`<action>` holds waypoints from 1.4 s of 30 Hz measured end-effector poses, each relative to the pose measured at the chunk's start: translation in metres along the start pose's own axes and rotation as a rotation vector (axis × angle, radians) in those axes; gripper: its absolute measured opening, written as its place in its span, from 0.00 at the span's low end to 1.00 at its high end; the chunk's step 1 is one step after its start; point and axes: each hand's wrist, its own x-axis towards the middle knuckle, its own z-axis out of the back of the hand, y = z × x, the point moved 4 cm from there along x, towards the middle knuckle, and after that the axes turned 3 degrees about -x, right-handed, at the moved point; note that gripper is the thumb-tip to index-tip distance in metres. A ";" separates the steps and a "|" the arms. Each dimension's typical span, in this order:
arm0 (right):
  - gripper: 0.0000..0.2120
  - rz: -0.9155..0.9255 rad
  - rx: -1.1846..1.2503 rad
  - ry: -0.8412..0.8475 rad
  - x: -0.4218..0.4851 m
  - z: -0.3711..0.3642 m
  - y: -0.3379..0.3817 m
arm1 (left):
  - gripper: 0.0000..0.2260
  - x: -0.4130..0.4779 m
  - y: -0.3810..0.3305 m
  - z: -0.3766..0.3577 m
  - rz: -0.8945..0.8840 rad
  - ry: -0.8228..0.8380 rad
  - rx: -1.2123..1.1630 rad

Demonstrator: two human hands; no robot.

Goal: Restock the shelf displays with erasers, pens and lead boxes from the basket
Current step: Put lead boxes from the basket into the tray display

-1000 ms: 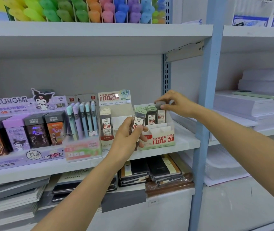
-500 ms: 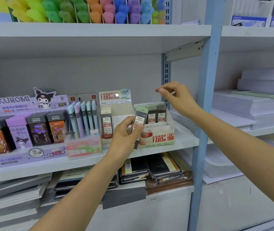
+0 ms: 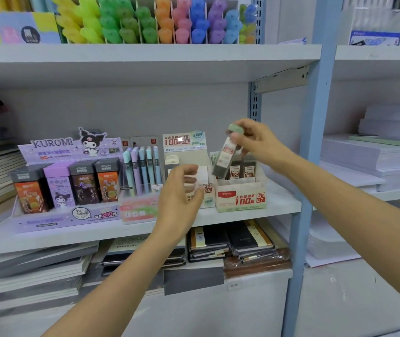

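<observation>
1. Fingers (image 3: 236, 136) of the right hand (image 3: 259, 142) pinch a lead box (image 3: 224, 155) just below its pale green cap. The box has a dark body and a white and red label, and it hangs tilted, with its lower end leaning down and to the left.
2. That lead box is in the air just above the 0.7 display carton (image 3: 241, 199), with its lower end in front of the carton's back row.
3. More lead boxes (image 3: 248, 171) stand upright at the back of the same carton, to the right of the held one.
4. The left hand (image 3: 182, 193) hovers in front of the 0.5 display carton (image 3: 184, 142). Its fingers (image 3: 190, 177) are loosely curled and hold nothing.
5. Both cartons sit side by side on the white shelf (image 3: 281, 203). The 0.7 carton is on the right, near the blue upright post (image 3: 315, 117).
6. Just left of the 0.5 carton, a tray of pastel pens (image 3: 143, 166) holds its pens upright. Beyond it is the purple Kuromi display (image 3: 55, 147), with a row of dark, purple and orange boxes along its front.
7. Coloured highlighters (image 3: 145, 23) fill the shelf above.
8. Wrapped notebooks (image 3: 230, 242) lie stacked on the shelf below.
9. Stacks of white paper (image 3: 376, 154) fill the bay to the right of the post.
</observation>
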 end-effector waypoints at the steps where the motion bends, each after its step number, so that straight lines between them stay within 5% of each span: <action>1: 0.05 -0.005 -0.020 -0.024 0.002 0.011 -0.005 | 0.16 -0.001 -0.003 -0.002 -0.088 0.033 0.089; 8: 0.04 0.028 -0.291 -0.101 0.005 0.052 -0.037 | 0.29 -0.006 -0.001 -0.044 -0.373 0.392 0.633; 11: 0.05 0.059 -0.316 -0.174 0.003 0.051 -0.045 | 0.28 -0.005 0.002 -0.047 -0.386 0.370 0.645; 23: 0.18 -0.054 -0.491 -0.036 0.009 0.019 -0.068 | 0.25 -0.004 0.002 -0.049 -0.426 0.300 0.655; 27: 0.09 -0.058 -0.501 -0.087 0.002 0.017 -0.064 | 0.27 -0.006 0.002 -0.050 -0.415 0.322 0.661; 30: 0.14 -0.054 -0.562 -0.098 -0.007 0.020 -0.053 | 0.29 -0.012 0.002 -0.048 -0.430 0.329 0.639; 34: 0.08 0.175 -0.448 -0.233 -0.049 0.008 -0.016 | 0.23 -0.040 0.010 -0.031 -0.471 0.241 0.591; 38: 0.06 0.240 -0.176 0.146 -0.106 -0.069 0.001 | 0.13 -0.098 0.059 -0.016 -0.420 0.208 0.604; 42: 0.08 0.093 -0.186 0.706 -0.166 -0.182 -0.047 | 0.12 -0.192 0.143 -0.004 -0.124 0.341 0.639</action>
